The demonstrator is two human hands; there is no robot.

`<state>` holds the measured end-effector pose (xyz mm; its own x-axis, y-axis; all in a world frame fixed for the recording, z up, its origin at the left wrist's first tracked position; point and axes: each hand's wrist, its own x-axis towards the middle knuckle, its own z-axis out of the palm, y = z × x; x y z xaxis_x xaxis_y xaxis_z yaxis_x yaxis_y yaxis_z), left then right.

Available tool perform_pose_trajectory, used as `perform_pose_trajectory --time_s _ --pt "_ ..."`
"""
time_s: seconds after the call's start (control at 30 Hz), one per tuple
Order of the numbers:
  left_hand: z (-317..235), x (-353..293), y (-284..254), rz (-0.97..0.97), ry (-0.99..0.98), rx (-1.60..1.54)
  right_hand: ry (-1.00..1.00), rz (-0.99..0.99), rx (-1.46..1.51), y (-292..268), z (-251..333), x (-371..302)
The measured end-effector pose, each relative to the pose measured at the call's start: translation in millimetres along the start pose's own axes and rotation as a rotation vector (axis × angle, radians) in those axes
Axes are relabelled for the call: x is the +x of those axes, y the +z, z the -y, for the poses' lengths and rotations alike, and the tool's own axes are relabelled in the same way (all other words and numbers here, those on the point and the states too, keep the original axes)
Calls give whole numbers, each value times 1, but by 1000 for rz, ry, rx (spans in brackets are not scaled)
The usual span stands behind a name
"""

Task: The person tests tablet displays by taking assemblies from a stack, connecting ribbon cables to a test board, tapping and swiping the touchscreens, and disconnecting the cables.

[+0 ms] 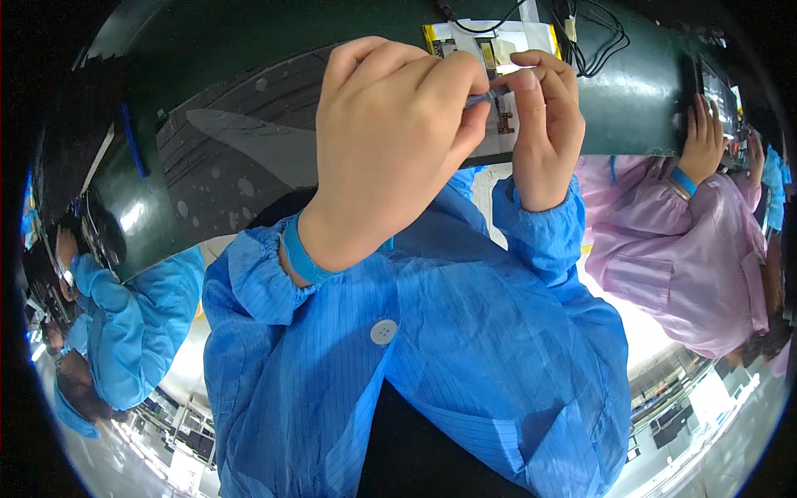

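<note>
My left hand [390,141] is raised over the bench edge, its thumb and forefinger pinched on a small clear bluish piece [479,99]. Right beside it, my right hand [544,124] is closed too, thumb and forefinger brought together near that same piece. What the right fingertips pinch is too small to make out. Beyond the hands lies a flat white pack with yellow edges [540,37], partly covered by the fingers. A small brown flex circuit [506,123] shows on a pale surface between my hands.
Black cables [602,37] coil behind the pack. A dark, spotted mat [241,141] covers the green bench [623,108] to the left, near a blue stick [133,139]. One co-worker in a pink smock [664,249] sits right; another in blue [141,324] sits left.
</note>
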<state>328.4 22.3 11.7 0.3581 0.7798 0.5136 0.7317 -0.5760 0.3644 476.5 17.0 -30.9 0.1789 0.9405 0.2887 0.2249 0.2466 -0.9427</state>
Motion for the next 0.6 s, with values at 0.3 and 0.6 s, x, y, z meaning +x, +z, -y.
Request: perform_pose_trajectory --time_s 0.3,0.6 --pt "0 9 -2 -17 -53 72 -46 72 -122 0 -5 -1" --pt "23 -12 20 67 -76 63 -69 -13 -343 -6 -17 -5"
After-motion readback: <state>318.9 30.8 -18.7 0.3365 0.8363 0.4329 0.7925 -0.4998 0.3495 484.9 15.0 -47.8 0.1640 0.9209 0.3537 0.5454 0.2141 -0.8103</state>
